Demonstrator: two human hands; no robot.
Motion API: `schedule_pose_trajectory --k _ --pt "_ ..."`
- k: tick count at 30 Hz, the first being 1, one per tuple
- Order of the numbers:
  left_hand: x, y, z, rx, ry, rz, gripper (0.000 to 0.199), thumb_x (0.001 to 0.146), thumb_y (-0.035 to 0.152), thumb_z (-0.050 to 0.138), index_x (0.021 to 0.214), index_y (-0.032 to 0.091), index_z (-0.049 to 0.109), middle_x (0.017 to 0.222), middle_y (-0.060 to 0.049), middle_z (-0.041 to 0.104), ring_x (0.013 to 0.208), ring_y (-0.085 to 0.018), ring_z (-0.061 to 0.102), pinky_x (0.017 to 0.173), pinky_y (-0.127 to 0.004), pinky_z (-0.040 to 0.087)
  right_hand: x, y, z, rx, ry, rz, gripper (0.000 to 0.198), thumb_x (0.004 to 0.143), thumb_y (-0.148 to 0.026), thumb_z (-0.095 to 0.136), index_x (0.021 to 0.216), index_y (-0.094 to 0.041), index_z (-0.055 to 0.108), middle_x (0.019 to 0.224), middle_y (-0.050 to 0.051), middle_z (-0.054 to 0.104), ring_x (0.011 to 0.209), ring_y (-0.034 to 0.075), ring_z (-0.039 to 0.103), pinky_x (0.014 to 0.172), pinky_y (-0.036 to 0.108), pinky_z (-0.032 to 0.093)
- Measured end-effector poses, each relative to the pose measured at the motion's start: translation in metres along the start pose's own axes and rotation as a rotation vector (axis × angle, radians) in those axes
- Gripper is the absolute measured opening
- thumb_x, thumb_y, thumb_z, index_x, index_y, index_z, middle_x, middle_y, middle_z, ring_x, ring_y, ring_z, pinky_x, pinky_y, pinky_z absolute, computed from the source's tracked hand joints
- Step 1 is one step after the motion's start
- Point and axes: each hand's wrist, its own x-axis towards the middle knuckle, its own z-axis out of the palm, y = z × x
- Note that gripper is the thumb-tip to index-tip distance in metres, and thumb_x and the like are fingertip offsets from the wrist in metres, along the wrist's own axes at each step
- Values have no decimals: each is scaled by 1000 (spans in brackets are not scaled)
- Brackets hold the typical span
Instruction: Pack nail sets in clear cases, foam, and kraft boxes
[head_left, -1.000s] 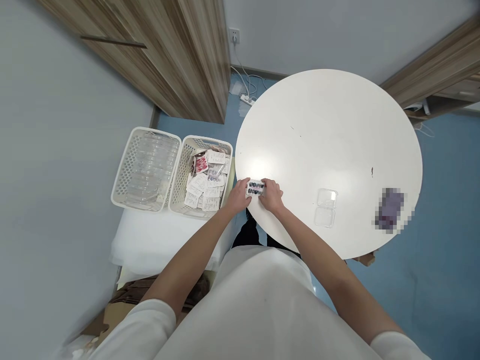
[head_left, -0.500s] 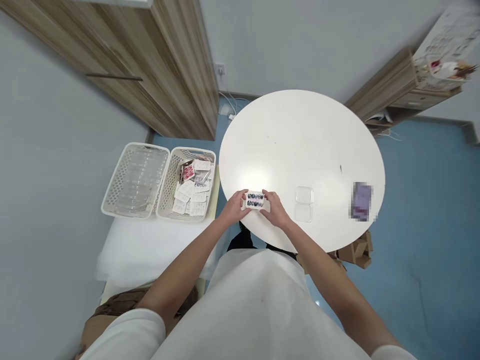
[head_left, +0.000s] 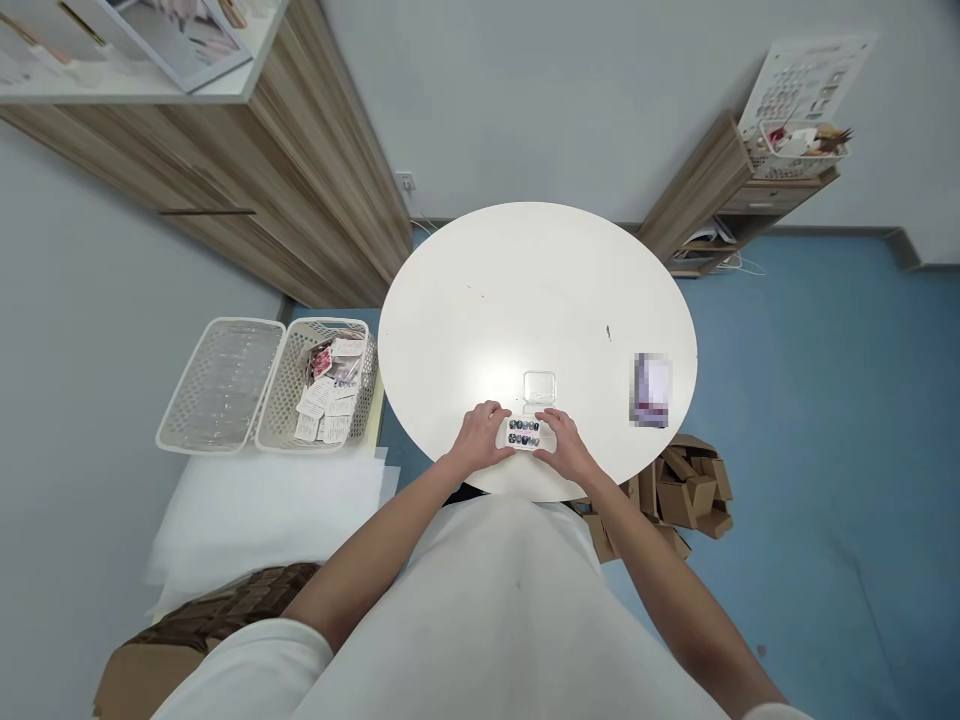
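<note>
A small white card of press-on nails (head_left: 523, 432), with two rows of dark, shiny nails, is held level between my two hands. My left hand (head_left: 478, 440) pinches its left end with thumb and fingers. On the right end, my right hand (head_left: 568, 446) grips it the same way. Just beyond the card lies one half of an open clear plastic case (head_left: 540, 387) on the white round table (head_left: 540, 270). The card and my hands mostly cover the case's nearer half. Whether the card touches the case, I cannot tell.
A blurred purple item (head_left: 651, 390) sits at the table's right. To the left stand a white basket of clear cases (head_left: 221, 385) and a white basket of nail cards (head_left: 319, 385). Cardboard boxes (head_left: 690, 485) lie on the floor at right. A wooden cabinet (head_left: 300, 170) rises behind left.
Both hands have carried the nail card rightward across the table, from left of the open clear case to over its nearer half. The camera view has shifted too.
</note>
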Motion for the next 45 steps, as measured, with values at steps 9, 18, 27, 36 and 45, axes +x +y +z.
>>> schedule_pose_trajectory --k 9,18,27,36,45 --pt "17 22 34 75 13 -39 60 60 40 69 112 22 45 132 -12 34 123 -30 31 96 -45 30 1 42 -12 22 -67 3 62 68 -25 61 124 -27 36 135 8 27 127 25 25 98 45 31" --pt "37 25 44 71 -4 -180 59 62 34 69 114 24 44 128 -11 38 118 -28 38 94 -44 32 26 54 -13 33 -83 -30 63 67 -19 60 125 -23 36 128 9 34 118 22 38 96 41 35" --pt "42 23 53 55 -78 -217 58 67 31 64 118 24 39 114 -7 47 103 -24 49 79 -35 42 32 57 -11 28 -94 -60 61 67 -15 59 123 -22 35 120 7 40 108 20 45 88 35 42" --pt "42 14 57 -3 -50 -170 56 69 27 62 120 22 40 111 -6 46 95 -21 51 75 -33 44 36 61 -11 -22 -122 -74 62 68 -15 59 124 -24 34 119 6 41 104 20 49 83 35 45" --pt "38 13 64 -199 -37 -211 61 70 21 59 126 23 34 111 -6 44 84 -17 54 69 -30 47 35 63 -7 24 -80 -88 63 67 -15 62 123 -26 36 116 7 43 102 21 50 82 36 46"
